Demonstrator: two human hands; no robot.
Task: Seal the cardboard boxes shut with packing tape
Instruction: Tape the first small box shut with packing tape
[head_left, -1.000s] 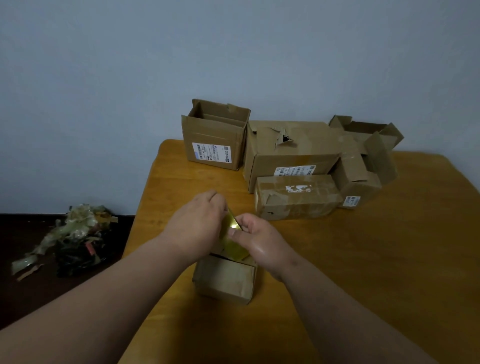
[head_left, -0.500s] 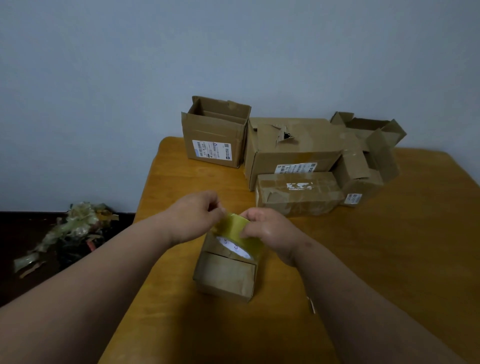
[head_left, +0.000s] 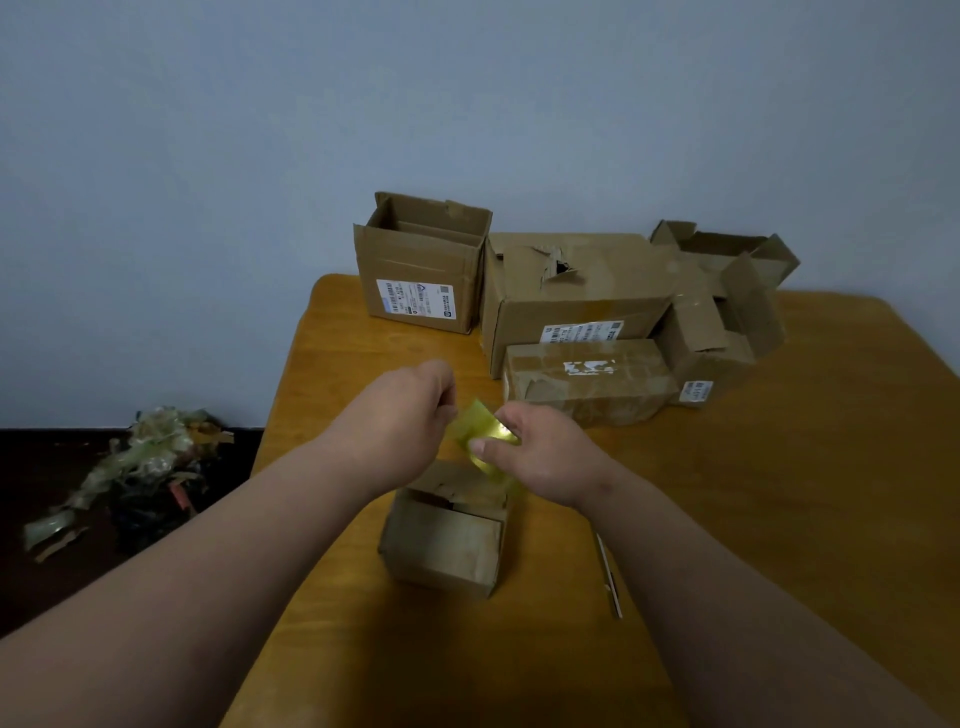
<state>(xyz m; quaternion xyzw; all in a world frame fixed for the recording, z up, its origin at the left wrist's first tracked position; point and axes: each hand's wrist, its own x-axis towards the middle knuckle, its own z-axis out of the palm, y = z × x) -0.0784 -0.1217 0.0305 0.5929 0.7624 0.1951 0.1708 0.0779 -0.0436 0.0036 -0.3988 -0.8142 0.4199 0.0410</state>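
The roll of packing tape (head_left: 485, 439), yellowish and translucent, is held up in the air between both hands, just above the far edge of the small cardboard box (head_left: 447, 535) that sits near the middle of the wooden counter (head_left: 753, 493). The right hand (head_left: 540, 457) grips the roll, thumb curled over its near side. The left hand (head_left: 402, 421) has its fingers curled at the roll's left edge, pinching what appears to be the tape's free end, though the exact contact is hidden behind the knuckles. The small box's top flaps are not yet lying flat; a dark gap shows along the top.

Just right of that box, a thin pen-like stick (head_left: 608, 577) lies on the counter beside the right forearm. Farther back, a long flat box (head_left: 587, 382) with glossy tape across it lies in front of a large box (head_left: 571, 291) whose top is torn open in a ragged hole. To the left of the large one stands an open-topped box (head_left: 421, 270) with a white label on its front. To the right sits another open box (head_left: 722, 312) with its flaps splayed out. On the dark floor left of the counter lies a heap of crumpled tape and paper scraps (head_left: 135, 478), against a pale wall (head_left: 467, 104).
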